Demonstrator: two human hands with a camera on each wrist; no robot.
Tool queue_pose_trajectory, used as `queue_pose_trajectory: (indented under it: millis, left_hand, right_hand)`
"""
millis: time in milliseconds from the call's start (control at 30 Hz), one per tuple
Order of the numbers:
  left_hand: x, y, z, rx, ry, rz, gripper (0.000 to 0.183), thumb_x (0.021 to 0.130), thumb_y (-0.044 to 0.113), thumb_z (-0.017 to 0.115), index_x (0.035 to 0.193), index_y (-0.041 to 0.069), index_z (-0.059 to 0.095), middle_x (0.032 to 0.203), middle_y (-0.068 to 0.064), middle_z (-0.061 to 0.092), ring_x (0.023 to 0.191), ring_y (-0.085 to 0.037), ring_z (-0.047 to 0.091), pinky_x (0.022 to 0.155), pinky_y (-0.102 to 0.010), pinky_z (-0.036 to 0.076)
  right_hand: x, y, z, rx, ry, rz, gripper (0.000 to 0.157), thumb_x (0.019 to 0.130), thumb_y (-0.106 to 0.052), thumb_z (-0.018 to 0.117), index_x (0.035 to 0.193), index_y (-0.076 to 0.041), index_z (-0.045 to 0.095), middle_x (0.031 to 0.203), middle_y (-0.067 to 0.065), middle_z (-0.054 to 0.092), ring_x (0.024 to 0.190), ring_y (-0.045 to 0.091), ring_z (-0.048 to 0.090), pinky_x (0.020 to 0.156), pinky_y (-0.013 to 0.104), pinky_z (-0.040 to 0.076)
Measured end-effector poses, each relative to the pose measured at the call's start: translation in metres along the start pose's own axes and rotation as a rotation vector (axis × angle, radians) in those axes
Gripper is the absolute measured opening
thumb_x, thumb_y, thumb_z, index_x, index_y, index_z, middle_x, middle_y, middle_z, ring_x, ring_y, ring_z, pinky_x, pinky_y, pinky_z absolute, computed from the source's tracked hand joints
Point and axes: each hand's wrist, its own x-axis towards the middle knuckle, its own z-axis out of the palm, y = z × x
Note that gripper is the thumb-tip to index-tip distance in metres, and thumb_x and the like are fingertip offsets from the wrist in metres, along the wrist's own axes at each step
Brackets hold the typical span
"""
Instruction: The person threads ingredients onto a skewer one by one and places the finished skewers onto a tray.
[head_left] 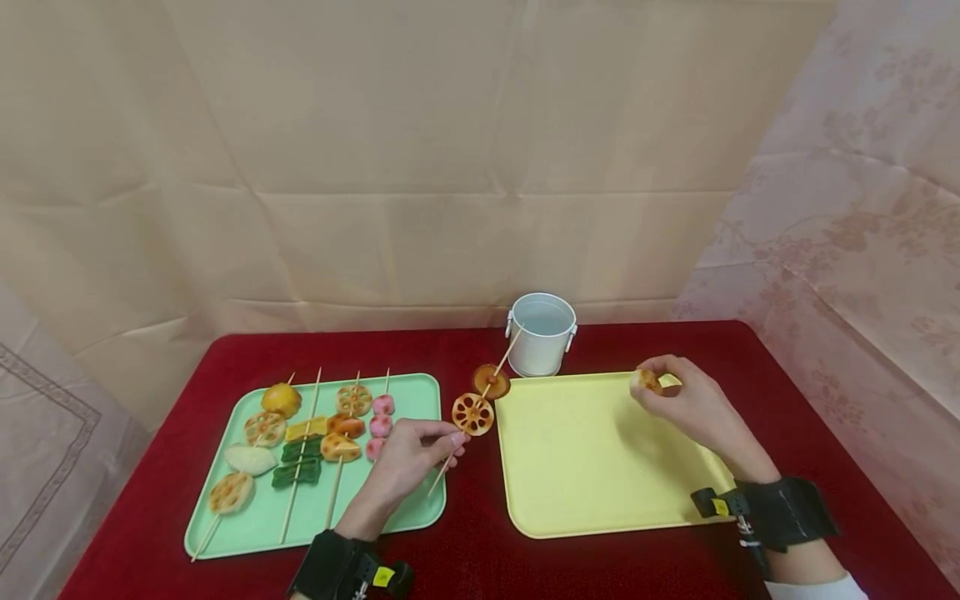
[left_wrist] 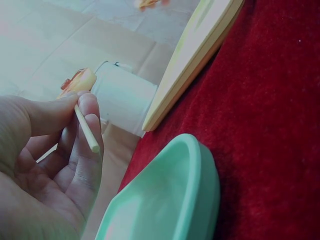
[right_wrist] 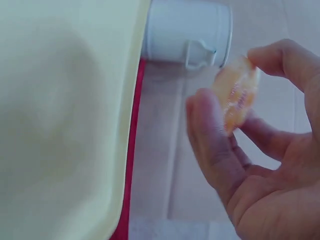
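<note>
In the head view my left hand (head_left: 408, 458) pinches a thin wooden skewer (head_left: 441, 477) between thumb and fingers, by the right edge of the green tray (head_left: 433, 400). A lotus root slice (head_left: 473, 414) and a brown round slice (head_left: 491, 382) are threaded on that skewer, whose bare tip points up in front of the white bucket. My right hand (head_left: 693, 400) is above the far right of the yellow tray (head_left: 585, 458). Its thumb and fingertips pinch a small yellow-orange food piece (right_wrist: 236, 95), off any skewer; the exact kind is unclear.
Loaded skewers with lotus root slices, pink balls (head_left: 381, 426), green pieces (head_left: 297, 473) and a yellow ball (head_left: 281, 400) lie on the green tray. A white bucket (head_left: 542, 337) with side handles stands behind the trays. A red cloth (head_left: 480, 550) covers the table.
</note>
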Motion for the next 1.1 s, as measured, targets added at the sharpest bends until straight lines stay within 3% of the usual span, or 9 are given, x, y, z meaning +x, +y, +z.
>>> queue_pose_trajectory:
  millis: [200, 400, 700, 867, 1100]
  left_hand:
    - [0.000, -0.001, 0.000, 0.003, -0.006, 0.012, 0.026, 0.090, 0.016, 0.066, 0.100, -0.008, 0.071, 0.083, -0.022, 0.069, 0.072, -0.029, 0.067, 0.061, -0.023, 0.054]
    - [0.001, 0.000, 0.000, -0.006, -0.007, 0.020, 0.025, 0.090, 0.014, 0.066, 0.100, -0.008, 0.071, 0.084, -0.023, 0.069, 0.073, -0.033, 0.067, 0.061, -0.024, 0.054]
    - [0.000, 0.001, 0.000, -0.008, -0.007, 0.014, 0.024, 0.090, 0.014, 0.066, 0.100, -0.008, 0.071, 0.083, -0.023, 0.069, 0.072, -0.030, 0.067, 0.060, -0.023, 0.054]
    - [0.000, 0.001, -0.001, -0.003, -0.009, 0.012, 0.024, 0.091, 0.014, 0.066, 0.100, -0.007, 0.071, 0.083, -0.022, 0.069, 0.071, -0.027, 0.067, 0.060, -0.023, 0.053]
    - [0.000, 0.000, -0.002, 0.001, -0.020, 0.013, 0.025, 0.091, 0.015, 0.066, 0.100, -0.007, 0.071, 0.083, -0.023, 0.069, 0.070, -0.025, 0.067, 0.060, -0.023, 0.054]
  right_hand:
    - [0.011, -0.011, 0.010, 0.221, 0.016, 0.037, 0.052, 0.088, -0.042, 0.067, 0.119, -0.004, 0.049, 0.109, 0.014, 0.059, 0.086, 0.023, 0.064, 0.071, 0.027, 0.055]
    - [0.020, -0.021, 0.018, 0.423, 0.038, 0.080, 0.054, 0.087, -0.041, 0.068, 0.122, -0.005, 0.048, 0.109, 0.016, 0.062, 0.088, 0.025, 0.066, 0.074, 0.028, 0.055]
    - [0.032, -0.034, 0.028, 0.557, 0.084, 0.124, 0.057, 0.087, -0.041, 0.068, 0.127, -0.004, 0.054, 0.116, 0.016, 0.061, 0.091, 0.016, 0.066, 0.078, 0.021, 0.052]
    - [0.039, -0.047, 0.033, 0.729, 0.083, 0.124, 0.059, 0.089, -0.032, 0.068, 0.133, 0.002, 0.051, 0.117, 0.017, 0.059, 0.091, 0.015, 0.066, 0.081, 0.023, 0.052]
    - [0.044, -0.061, 0.041, 0.898, 0.115, 0.129, 0.054, 0.087, -0.026, 0.071, 0.128, 0.003, 0.051, 0.109, 0.009, 0.065, 0.088, 0.016, 0.068, 0.078, 0.024, 0.053]
